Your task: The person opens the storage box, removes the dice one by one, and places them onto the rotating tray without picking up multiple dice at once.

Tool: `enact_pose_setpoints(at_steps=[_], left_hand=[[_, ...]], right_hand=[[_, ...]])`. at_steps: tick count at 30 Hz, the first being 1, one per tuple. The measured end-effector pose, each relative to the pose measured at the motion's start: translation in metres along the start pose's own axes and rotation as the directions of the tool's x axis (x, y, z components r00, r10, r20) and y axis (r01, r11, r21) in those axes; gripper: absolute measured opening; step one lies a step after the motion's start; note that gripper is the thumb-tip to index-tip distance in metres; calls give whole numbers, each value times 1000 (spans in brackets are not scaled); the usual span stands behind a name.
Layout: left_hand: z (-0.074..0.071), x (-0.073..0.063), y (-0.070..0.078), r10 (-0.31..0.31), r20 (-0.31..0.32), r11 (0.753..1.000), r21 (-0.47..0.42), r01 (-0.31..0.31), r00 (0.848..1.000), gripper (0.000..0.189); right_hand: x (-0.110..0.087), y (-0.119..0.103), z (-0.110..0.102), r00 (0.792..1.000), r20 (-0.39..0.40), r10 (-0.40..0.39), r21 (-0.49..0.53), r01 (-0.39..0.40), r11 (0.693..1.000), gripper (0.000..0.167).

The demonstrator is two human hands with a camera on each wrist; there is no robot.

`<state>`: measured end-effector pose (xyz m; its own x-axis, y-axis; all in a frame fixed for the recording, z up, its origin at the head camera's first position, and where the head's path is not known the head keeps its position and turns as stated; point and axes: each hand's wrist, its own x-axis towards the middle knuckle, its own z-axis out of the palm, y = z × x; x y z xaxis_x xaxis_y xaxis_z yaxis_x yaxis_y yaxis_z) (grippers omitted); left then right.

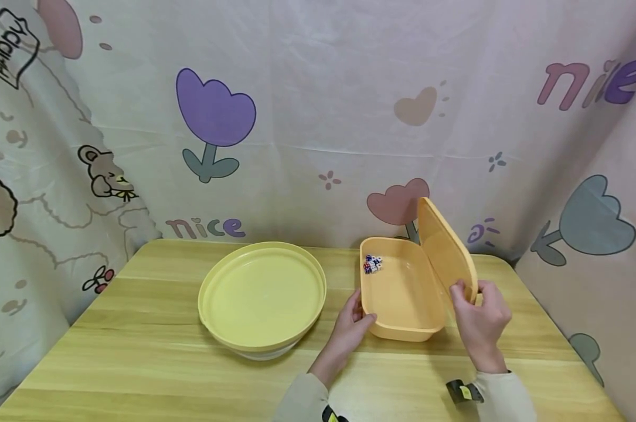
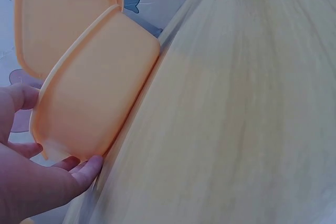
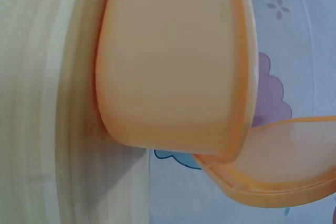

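An orange plastic box (image 1: 404, 333) stands on the table, with several small dice (image 1: 373, 265) bunched at the left side of its floor. My left hand (image 1: 346, 328) grips the near left corner, thumb at the front and fingers along the left side; the left wrist view shows this hand (image 2: 47, 177) around the box end. Tilted up steeply at the box's right side is its orange lid (image 1: 446, 252). My right hand (image 1: 482, 319) pinches the lid's near edge. In the right wrist view, the box wall (image 3: 168, 66) and lid (image 3: 283, 195) show, while that hand is almost wholly out of frame.
Left of the box sits a round yellow lid or tray (image 1: 265, 293) on top of a white base (image 1: 267, 354). The wooden table (image 1: 154, 357) runs back to a printed curtain (image 1: 307, 117), which also hangs along both sides.
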<state>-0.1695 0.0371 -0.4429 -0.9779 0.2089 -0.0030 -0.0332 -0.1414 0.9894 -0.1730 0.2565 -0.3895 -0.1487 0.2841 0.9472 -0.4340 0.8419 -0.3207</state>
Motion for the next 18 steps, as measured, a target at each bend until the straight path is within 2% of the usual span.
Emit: enact_pose_setpoints(at_steps=[2,4,6,7,8,9,11,13,14,16,18], left_hand=[[0,0,0,-3,1,1000,2,3,1000,73],[0,0,0,-10,2,1000,3,10,1000,73],[0,0,0,-19,3,1000,6,19,1000,73],[0,0,0,-22,3,1000,7,22,1000,73],[0,0,0,-26,3,1000,10,26,1000,73],[0,0,0,-27,3,1000,11,27,1000,74],[0,0,1,-29,6,1000,12,29,1000,74],[0,0,1,-31,9,999,10,31,999,74],[0,0,1,-33,9,999,11,33,999,74],[-1,0,2,-36,7,999,7,36,999,75],[-1,0,2,-39,1,999,4,39,999,75]], right_hand=[[2,2,-2,995,-40,92,-10,-92,996,14],[4,5,-6,975,-66,211,-17,-212,977,13],[5,9,-10,928,-77,365,-26,-367,930,13],[6,11,-12,890,-79,450,-26,-453,891,14],[7,14,-14,841,-79,536,-16,-539,842,13],[8,18,-17,780,-82,620,0,-622,783,13],[9,25,-22,642,-84,762,62,-760,647,13],[10,33,-27,513,-84,855,146,-842,519,13],[10,36,-29,455,-84,887,185,-867,462,13],[9,41,-31,365,-83,927,239,-896,374,14],[9,45,-33,296,-75,952,282,-910,305,14]])
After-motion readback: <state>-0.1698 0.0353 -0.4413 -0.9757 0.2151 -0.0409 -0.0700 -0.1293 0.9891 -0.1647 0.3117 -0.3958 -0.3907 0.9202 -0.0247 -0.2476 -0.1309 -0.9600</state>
